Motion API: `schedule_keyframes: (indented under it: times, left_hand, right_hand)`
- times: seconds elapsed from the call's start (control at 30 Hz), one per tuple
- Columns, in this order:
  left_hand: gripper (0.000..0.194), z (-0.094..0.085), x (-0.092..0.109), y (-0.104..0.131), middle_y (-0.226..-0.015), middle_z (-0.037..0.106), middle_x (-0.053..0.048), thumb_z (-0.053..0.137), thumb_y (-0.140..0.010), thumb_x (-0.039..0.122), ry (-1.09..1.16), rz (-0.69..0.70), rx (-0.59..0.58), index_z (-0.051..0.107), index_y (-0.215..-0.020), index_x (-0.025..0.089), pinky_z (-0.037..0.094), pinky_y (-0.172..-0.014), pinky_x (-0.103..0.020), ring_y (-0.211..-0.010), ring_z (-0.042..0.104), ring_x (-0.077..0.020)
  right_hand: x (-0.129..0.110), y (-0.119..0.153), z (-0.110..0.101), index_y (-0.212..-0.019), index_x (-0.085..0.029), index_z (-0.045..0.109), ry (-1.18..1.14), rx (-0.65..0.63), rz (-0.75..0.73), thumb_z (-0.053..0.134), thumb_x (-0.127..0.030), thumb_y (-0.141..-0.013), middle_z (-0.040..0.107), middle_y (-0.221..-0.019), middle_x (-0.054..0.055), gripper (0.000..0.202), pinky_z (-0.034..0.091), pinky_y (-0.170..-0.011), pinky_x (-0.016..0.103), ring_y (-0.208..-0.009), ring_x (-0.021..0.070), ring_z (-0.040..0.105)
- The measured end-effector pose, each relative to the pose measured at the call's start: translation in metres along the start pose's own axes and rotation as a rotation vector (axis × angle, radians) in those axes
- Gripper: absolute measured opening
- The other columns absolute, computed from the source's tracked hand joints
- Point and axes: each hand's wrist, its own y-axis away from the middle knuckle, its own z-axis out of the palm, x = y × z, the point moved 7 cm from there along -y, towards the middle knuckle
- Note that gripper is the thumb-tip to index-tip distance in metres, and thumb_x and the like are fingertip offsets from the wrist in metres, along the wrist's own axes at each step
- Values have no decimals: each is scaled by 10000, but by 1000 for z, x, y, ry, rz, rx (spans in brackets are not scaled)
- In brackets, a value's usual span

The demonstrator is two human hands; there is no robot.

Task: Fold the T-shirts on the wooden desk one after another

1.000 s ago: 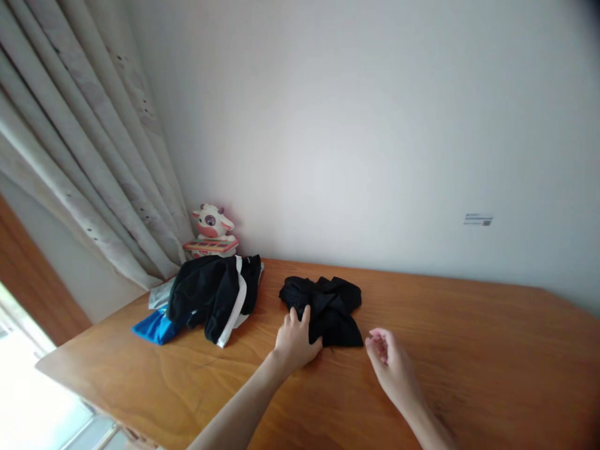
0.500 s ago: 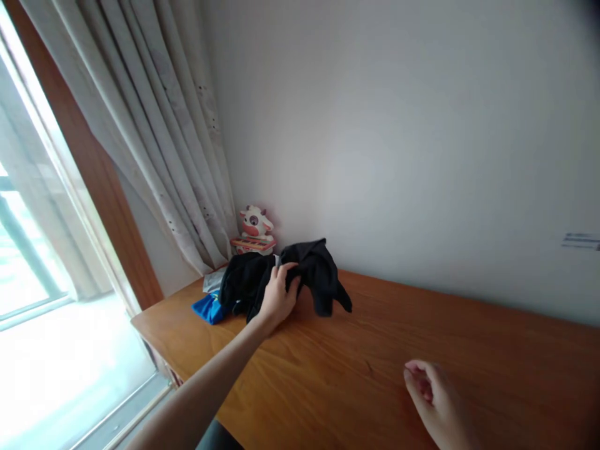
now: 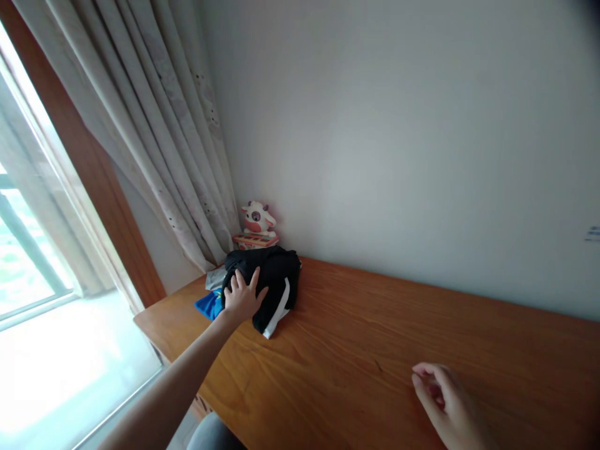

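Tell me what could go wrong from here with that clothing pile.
The toy cow sits right behind the black clothing, so a push toward the wall might knock it. The left grip is spread over the pile rather than closed around it, so loose layers could slide. The blue cloth pokes out toward the left side of the table; a sideways shove might work it over the edge.

No text can be read. At three o'clock, cut off by the view's edge, a small label (image 3: 593,234) on the wall (image 3: 398,137) shows bluish-grey lines, too small and blurred to make out.
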Motion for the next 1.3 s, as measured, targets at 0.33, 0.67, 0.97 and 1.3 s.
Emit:
schedule_keyframes:
  times: [0.33, 0.67, 0.97, 1.3]
  left_hand:
    - [718, 0, 65, 26, -1633, 189, -307, 593, -898, 405, -128, 128, -67, 400, -1532, 130, 156, -1105, -754, -1500, 142, -513]
    - [559, 55, 238, 117, -1625, 352, -129, 434, -980, 484, 417, 700, -254, 504, -1464, 214, 253, -1218, -506, -1493, 321, -319]
    - [515, 81, 255, 144, -1598, 406, -115, 418, -999, 461, 436, 847, -293, 539, -1449, 243, 214, -1230, -550, -1490, 330, -324]
    - [493, 81, 255, 142, -1582, 436, -99, 459, -984, 443, 423, 859, -285, 554, -1432, 260, 248, -1224, -550, -1477, 357, -319]
  right_hand:
    - [-10, 1, 1, -914, -253, 632, 46, -23, -48, 538, -559, -880, 707, -882, 71, 322, 576, -639, 322, -682, 198, 659]
    - [-20, -3, -21, -1142, -243, 617, 284, 92, -208, 494, -416, -944, 699, -1177, 123, 290, 526, -990, 484, -1123, 285, 655]
    - [3, 0, 7, -1447, -260, 531, 627, -250, -74, 429, -511, -985, 456, -1556, 127, 535, 282, -1172, 612, -1449, 339, 395]
    - [-20, -44, 4, -940, -241, 655, 546, -151, -199, 615, -420, -896, 676, -989, 74, 188, 514, -896, 463, -942, 273, 634]
